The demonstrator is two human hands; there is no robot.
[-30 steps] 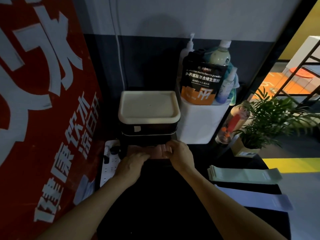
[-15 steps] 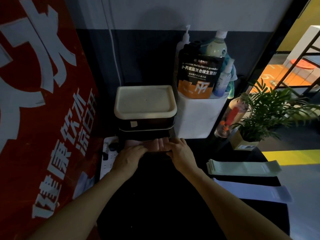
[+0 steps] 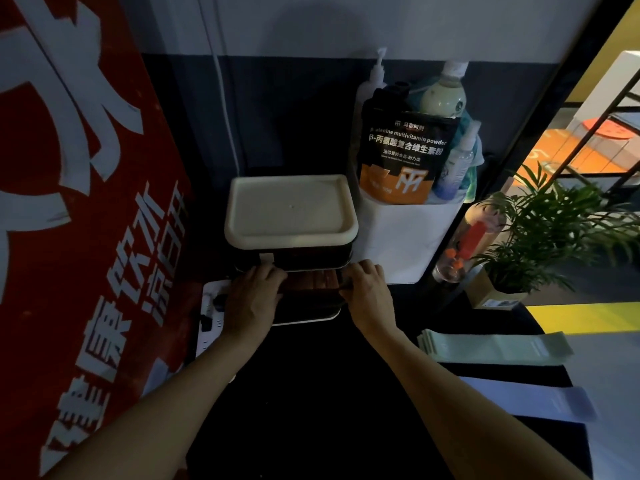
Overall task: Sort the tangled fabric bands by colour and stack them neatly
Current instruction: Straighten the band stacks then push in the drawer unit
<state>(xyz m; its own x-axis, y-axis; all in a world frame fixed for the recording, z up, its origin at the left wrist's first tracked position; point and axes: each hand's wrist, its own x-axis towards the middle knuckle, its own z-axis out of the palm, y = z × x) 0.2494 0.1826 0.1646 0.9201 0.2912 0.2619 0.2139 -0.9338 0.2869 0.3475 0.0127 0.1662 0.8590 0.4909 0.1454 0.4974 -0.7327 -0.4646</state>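
Pinkish bands (image 3: 313,280) lie in the open lower drawer (image 3: 304,311) of the lidded box (image 3: 291,216). I see my left hand (image 3: 254,294) and right hand (image 3: 369,292) curled on the drawer's sides. Green bands (image 3: 495,346) and lilac bands (image 3: 526,398) sit stacked right on the table (image 3: 329,410).
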